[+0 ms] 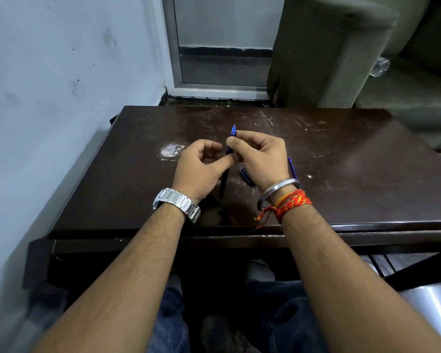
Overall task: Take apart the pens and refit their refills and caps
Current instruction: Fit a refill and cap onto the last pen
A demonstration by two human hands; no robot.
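Pen (233, 130) mostly hidden by gripping right hand (262, 159).

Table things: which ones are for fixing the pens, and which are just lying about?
For the job: blue pen, pinched by left hand and right hand; short blue piece, probably a cap; second pen further right.

Just lying about: white stain on the table; grey sofa behind.

Both bare forearms reach forward and converge, so that the hands almost touch. The right hand (262, 159) pinches a pen (233, 131) between thumb and forefinger, with its other fingers curled behind. The left hand (201, 166) has curled fingers, and its thumb tip presses the pen just below the right thumb.
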